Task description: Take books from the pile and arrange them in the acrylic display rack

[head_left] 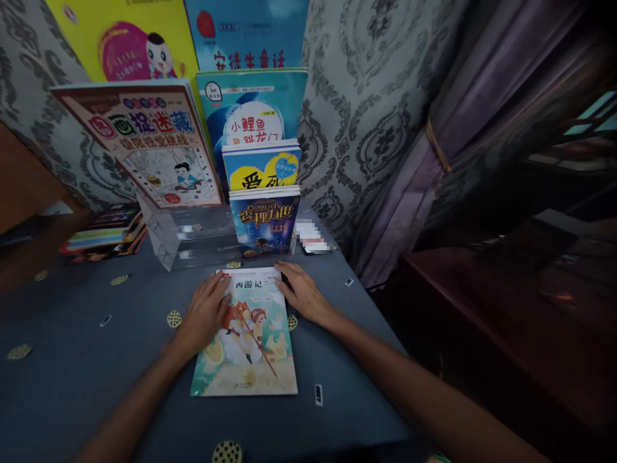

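Note:
A picture-covered storybook (260,347) lies face up on the dark blue tablecloth, its top edge pointing at the display rack. My left hand (205,308) rests over the book's upper left edge, fingers stretched forward and the thumb side on the cover. At the upper right corner, my right hand (303,292) touches the edge with its fingers extended. Neither hand appears to lift the book. Just beyond stands a clear stepped rack (164,235) holding upright books, with a dark blue book (265,222) in front.
Behind that book are a blue-and-yellow book (263,168), a teal book (253,106) and a large puzzle book (159,148). A stack of books (106,231) lies left of the rack. A white card (313,236) sits right of it. Patterned curtains (366,96) hang behind the table.

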A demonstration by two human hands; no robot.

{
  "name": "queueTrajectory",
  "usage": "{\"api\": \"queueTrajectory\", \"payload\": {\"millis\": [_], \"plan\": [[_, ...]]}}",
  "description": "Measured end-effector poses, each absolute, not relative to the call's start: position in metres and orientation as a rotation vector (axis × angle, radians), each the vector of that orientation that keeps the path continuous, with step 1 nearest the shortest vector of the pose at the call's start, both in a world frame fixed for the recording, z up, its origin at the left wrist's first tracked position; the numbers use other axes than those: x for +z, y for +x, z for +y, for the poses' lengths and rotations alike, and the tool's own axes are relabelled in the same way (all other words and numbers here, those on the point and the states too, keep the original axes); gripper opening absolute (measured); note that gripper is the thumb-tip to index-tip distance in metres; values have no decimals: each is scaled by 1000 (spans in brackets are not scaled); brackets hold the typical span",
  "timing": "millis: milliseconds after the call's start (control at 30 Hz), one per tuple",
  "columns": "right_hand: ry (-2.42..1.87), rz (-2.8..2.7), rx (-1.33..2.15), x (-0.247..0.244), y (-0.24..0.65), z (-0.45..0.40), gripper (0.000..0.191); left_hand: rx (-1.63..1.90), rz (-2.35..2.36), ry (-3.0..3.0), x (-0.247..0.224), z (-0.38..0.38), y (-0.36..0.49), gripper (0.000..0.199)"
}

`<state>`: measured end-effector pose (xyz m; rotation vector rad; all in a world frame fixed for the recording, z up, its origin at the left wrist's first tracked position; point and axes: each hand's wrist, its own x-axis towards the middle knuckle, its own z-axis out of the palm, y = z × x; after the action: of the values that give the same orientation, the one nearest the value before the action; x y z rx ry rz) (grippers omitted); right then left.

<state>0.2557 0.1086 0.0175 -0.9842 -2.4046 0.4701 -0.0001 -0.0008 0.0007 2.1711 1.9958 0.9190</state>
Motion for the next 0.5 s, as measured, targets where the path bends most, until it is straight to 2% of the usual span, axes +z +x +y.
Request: {"api": "queueTrajectory", "payload": {"millis": [233,367,500], "plan": [[-1186,-2488,245,30,250,93,36,1232,1799,1852,18,2,-2,42],[-1160,-2481,240,29,249,92,35,1479,1560,1222,31,6,-2,49],[-1139,-2455,259,26,250,94,33,1574,1387,679,35,8,2,53]]}}
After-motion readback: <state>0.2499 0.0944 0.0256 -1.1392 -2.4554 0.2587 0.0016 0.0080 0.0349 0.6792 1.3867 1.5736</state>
